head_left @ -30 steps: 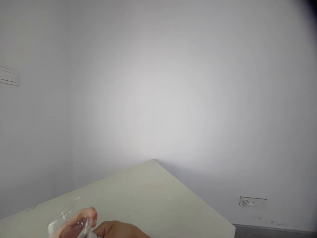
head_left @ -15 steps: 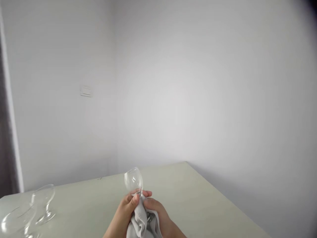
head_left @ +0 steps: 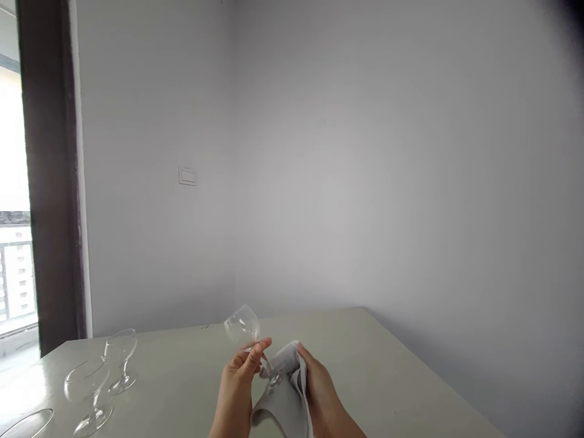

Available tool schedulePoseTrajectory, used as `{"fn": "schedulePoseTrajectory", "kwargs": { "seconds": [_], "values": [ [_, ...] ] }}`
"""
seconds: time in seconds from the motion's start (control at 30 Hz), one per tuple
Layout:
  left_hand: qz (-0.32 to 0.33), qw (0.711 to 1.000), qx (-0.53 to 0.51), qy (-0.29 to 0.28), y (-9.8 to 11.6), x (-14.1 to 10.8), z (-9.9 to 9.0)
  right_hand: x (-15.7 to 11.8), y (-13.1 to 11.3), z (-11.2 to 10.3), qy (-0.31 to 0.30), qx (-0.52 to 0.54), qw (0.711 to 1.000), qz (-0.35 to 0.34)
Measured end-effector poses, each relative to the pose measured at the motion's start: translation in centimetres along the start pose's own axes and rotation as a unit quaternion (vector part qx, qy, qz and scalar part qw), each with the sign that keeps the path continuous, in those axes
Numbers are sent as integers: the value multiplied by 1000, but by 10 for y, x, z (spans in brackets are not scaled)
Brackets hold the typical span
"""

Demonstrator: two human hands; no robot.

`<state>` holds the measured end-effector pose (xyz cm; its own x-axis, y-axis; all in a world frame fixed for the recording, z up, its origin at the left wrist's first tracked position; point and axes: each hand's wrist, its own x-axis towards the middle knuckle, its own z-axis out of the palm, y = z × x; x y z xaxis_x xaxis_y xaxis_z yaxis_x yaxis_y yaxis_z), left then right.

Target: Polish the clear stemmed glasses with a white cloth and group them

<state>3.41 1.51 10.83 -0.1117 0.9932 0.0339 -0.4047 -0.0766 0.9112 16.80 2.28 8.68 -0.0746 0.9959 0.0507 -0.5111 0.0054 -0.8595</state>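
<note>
left fingers (head_left: 255, 353) pinching wine glass (head_left: 244, 328) (now tilted); right hand (head_left: 319, 389) clutching grey cloth (head_left: 285, 395), newly unbunched

The worktop (head_left: 387, 365) lies bare to the right of the right hand (head_left: 319, 389) and beyond both hands toward the far corner, so passage there is open up to the walls. To the left, two stemmed glasses (head_left: 119, 359) (head_left: 86, 392) stand upright, well apart from the left hand (head_left: 237, 389), with a glass rim (head_left: 25, 423) at the near-left edge.
</note>
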Motion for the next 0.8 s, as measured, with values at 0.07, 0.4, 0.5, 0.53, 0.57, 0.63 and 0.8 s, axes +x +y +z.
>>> {"fn": "schedulePoseTrajectory", "kwargs": {
  "seconds": [0.07,0.4,0.5,0.53,0.57,0.63,0.8],
  "values": [
    [-7,1000,-22,12,2,1,-3,-10,-16,2,32,-90,994,-57],
    [-154,959,-216,-97,14,-17,10,-27,-32,9,-197,-480,755,-400],
    [-129,957,-254,-61,15,-21,18,-25,-30,13,-159,-188,945,-215],
    [-107,962,-246,-47,15,-22,20,-24,-27,16,-145,-95,974,-148],
    [-76,971,-225,-39,16,-22,20,-23,-23,18,-140,-23,986,-93],
    [-1,989,-145,-38,18,-21,18,-19,-14,20,-144,60,987,-26],
    [111,975,194,4,18,-13,8,-2,-9,2,25,115,992,38]
  ]
}}
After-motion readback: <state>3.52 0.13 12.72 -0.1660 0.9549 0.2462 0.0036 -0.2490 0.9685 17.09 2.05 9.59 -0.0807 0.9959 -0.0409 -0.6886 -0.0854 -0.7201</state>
